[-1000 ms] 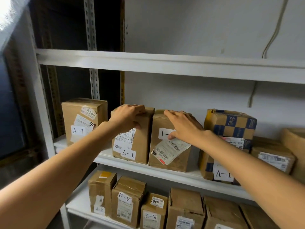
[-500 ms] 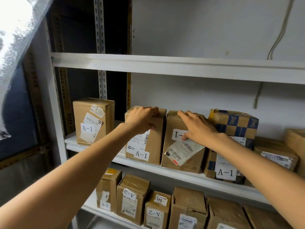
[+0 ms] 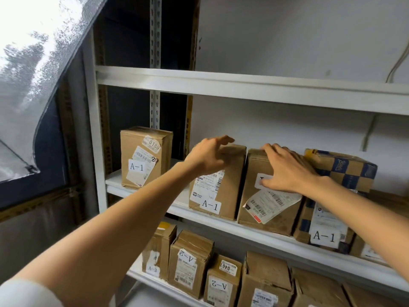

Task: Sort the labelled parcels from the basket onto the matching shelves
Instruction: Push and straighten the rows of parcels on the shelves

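Note:
Two brown cardboard parcels stand side by side on the middle shelf. The left one carries an A-1 label. My left hand is at its top left corner with the fingers stretched out and loose, barely touching the top. The right parcel has a shipping slip peeling off its front. My right hand lies flat against its upper front, with the fingertips over the top edge and the thumb covering part of its white label. The basket is out of view.
Another A-1 parcel stands alone at the shelf's left end, with a gap beside it. A blue-checked box sits on an A-1 box at the right. Several A-2 parcels fill the shelf below. An upper shelf board runs overhead, and a window is on the left.
My left hand has let go of the A-1 parcel's top and its fingers have straightened. My right hand has slid up toward the other parcel's top edge. My view has shifted left.

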`<state>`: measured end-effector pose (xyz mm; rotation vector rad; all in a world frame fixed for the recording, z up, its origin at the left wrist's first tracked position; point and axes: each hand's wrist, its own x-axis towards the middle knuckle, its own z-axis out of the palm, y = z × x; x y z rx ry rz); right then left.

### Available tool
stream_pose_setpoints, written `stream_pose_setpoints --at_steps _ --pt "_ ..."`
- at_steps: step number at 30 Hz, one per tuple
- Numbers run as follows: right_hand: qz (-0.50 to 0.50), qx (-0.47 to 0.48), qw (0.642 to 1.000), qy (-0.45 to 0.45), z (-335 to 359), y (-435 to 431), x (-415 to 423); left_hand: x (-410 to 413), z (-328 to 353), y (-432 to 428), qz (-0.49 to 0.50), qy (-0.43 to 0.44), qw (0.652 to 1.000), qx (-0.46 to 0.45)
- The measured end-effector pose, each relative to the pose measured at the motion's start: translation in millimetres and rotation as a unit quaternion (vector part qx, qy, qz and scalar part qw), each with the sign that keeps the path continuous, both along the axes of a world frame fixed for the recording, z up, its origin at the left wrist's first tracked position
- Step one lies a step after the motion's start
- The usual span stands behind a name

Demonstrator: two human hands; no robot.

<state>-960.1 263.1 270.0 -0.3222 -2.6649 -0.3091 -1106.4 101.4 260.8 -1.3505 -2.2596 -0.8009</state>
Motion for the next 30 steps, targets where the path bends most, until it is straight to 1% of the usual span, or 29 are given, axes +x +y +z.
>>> stream_pose_setpoints --at_steps 1,2,4,5,7,9,10,12,13,15,18,22,27,30 --pt "0.022 0.005 0.999 0.032 0 -5 -4 -5 1 -7 -0.004 -0.018 0.999 0.043" --pt "0.049 0.017 0.997 0.064 0 -13 -10 -12 2 -15 0.016 -0.009 0.997 0.077" --pt "0.101 0.056 0.988 0.106 -2 -35 -25 -31 5 -34 0.089 0.049 0.988 0.113" --pt "0.123 0.072 0.983 0.118 -3 -46 -35 -43 6 -45 0.129 0.069 0.983 0.114" --pt "0.151 0.085 0.976 0.129 -7 -68 -55 -68 9 -68 0.213 0.086 0.971 0.068" --pt "0.159 0.087 0.974 0.136 -10 -84 -70 -93 8 -88 0.292 0.091 0.952 -0.029" --pt "0.159 0.087 0.974 0.139 -11 -89 -75 -105 7 -96 0.309 0.082 0.945 -0.07" --pt "0.159 0.081 0.975 0.135 -13 -95 -84 -127 0 -107 0.306 0.048 0.944 -0.11" --pt "0.159 0.077 0.976 0.13 -14 -97 -89 -134 -6 -110 0.295 0.031 0.949 -0.11" --pt "0.151 0.071 0.978 0.125 -16 -97 -97 -142 -15 -111 0.268 0.015 0.96 -0.075" --pt "0.118 0.072 0.982 0.125 -20 -95 -107 -141 -22 -109 0.244 0.037 0.969 -0.03" --pt "0.104 0.054 0.986 0.119 -30 -100 -113 -141 -23 -109 0.236 0.052 0.97 -0.009" --pt "0.101 0.038 0.989 0.1 -36 -106 -113 -127 -24 -103 0.226 0.067 0.972 -0.002" --pt "0.103 0.045 0.99 0.082 -33 -106 -109 -115 -23 -92 0.217 0.063 0.974 0.0"
